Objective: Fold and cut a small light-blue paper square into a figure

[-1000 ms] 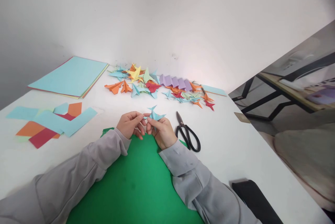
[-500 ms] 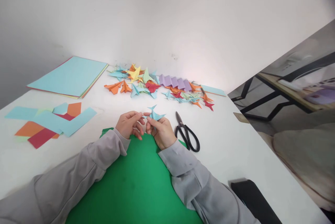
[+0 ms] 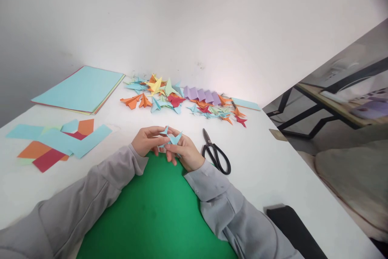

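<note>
Between my two hands is a small light-blue folded paper plane [image 3: 175, 138], its pointed wings and tail showing above the fingers. My left hand [image 3: 149, 140] pinches it from the left near the tail, thumb and forefinger closed on it. From the other side my right hand [image 3: 187, 153] grips its body, thumb on top. Fingers cover part of the folds. Just right of my right hand lie scissors [image 3: 216, 152] with black handles, blades pointing away from me. A green surface [image 3: 157, 210] spreads below my forearms.
Many folded paper planes [image 3: 156, 86] in several colours lie along the wall, beside a purple pleated paper strip [image 3: 202, 95]. Cut paper pieces [image 3: 59, 140] overlap at the left, before a stack of coloured sheets [image 3: 80, 89]. A black flat object [image 3: 292, 226] lies at the right front.
My left hand has moved right and closed on the paper plane. The plane has turned and dropped slightly between both hands.
</note>
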Demonstrator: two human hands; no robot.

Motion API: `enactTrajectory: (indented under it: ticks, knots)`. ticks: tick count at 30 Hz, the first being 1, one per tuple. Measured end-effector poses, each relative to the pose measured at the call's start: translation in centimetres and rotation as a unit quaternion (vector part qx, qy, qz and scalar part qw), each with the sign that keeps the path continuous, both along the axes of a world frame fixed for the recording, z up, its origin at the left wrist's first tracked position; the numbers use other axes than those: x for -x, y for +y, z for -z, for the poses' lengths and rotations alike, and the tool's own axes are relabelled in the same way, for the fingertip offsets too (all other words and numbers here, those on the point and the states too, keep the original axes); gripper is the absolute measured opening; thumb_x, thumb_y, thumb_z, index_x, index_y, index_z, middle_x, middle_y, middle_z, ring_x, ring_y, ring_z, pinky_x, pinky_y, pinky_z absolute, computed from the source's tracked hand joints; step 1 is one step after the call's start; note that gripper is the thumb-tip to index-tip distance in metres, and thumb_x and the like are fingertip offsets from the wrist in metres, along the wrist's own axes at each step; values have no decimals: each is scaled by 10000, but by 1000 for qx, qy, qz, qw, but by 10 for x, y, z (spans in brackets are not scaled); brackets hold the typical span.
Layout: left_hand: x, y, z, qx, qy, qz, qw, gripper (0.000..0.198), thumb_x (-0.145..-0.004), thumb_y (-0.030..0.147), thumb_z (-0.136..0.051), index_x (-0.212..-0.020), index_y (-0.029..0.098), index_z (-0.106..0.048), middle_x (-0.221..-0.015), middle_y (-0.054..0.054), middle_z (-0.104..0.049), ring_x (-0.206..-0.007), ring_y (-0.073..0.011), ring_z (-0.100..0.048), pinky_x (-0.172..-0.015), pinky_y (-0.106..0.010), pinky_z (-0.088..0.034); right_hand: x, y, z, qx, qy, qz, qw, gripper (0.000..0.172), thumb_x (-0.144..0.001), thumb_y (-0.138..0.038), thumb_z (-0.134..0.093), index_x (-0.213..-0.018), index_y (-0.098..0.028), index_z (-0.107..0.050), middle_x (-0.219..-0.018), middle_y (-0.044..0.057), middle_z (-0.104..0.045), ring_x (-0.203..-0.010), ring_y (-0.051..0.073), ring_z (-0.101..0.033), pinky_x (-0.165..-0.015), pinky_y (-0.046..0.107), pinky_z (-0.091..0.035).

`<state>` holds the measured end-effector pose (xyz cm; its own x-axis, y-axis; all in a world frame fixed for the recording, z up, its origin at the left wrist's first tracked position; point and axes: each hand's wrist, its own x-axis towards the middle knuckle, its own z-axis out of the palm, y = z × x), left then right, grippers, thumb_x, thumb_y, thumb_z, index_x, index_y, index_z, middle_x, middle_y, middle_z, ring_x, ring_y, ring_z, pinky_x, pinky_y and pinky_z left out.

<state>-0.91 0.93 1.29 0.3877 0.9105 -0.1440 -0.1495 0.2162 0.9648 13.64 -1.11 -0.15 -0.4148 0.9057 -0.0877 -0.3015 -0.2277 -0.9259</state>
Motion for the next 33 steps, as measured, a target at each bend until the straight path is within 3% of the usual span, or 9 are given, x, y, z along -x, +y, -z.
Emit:
enactTrajectory:
  ticks: [2, 5, 10, 12, 15, 22, 28, 33]
  knots:
    - [-1, 0, 1, -4, 16, 7, 1000, 313, -547, 304, -738, -774, 108, -648, -466, 6, -556, -381, -94, -509, -338, -185, -393, 2, 0, 4, -9, -1, 12, 1000, 797, -605, -273, -721, -1265, -166, -289, -449, -68, -612, -330, 118, -522, -294, 175, -366]
    - [-2, 1, 2, 7, -5, -53, 999, 289, -516, 325, -756, -658, 116, -615, -477, 15, -551, -366, -79, -485, -326, -189, -391, 4, -1, 5, -18, -4, 73, 997, 759, -623, -305, -716, -1232, -184, -278, -489, -61, -629, -331, 112, -521, -327, 186, -388]
    - [-4, 3, 2, 21, -28, -150, 988, 330, -490, 337, -766, -699, 130, -616, -487, 40, -526, -373, -78, -491, -316, -187, -398, 6, -5, -3, -85, -29, 208, 974, 373, -674, -305, -675, -958, -217, -449, -581, -50, -635, -403, 82, -525, -397, 187, -406]
    - [-5, 2, 1, 13, -17, -158, 987, 310, -482, 330, -768, -663, 131, -613, -471, 45, -512, -363, -70, -475, -309, -182, -390, 6, -7, -5, -124, -64, 227, 964, 227, -676, -301, -667, -811, -198, -516, -590, -38, -622, -432, 79, -524, -421, 199, -416]
    - [-5, 1, 0, -11, 7, -146, 989, 286, -488, 326, -763, -635, 132, -614, -452, 45, -509, -350, -61, -453, -308, -179, -387, 6, -7, -5, -139, -98, 249, 954, 150, -669, -289, -664, -722, -182, -574, -587, -23, -609, -448, 85, -525, -427, 212, -420]
    - [-5, 1, 2, -49, 43, -69, 995, 314, -478, 296, -774, -707, 121, -652, -415, 26, -537, -370, -103, -504, -333, -210, -429, 0, 0, 1, -116, -116, 267, 950, 122, -606, -217, -689, -714, -175, -650, -531, -14, -611, -463, 109, -542, -427, 221, -414]
    - [-5, 0, 1, -56, 38, -103, 992, 275, -498, 311, -763, -659, 112, -662, -355, 25, -523, -326, -83, -474, -345, -195, -398, -2, 3, 2, -61, -32, 213, 975, 175, -600, -246, -702, -758, -181, -666, -504, -32, -618, -425, 84, -505, -444, 213, -401]
    - [-4, 0, 1, -53, 42, -81, 994, 260, -517, 312, -756, -665, 123, -656, -320, 37, -519, -294, -74, -460, -349, -182, -372, -3, 4, 2, -37, 8, 202, 979, 146, -582, -215, -714, -721, -183, -684, -509, -32, -628, -445, 80, -512, -463, 205, -394]
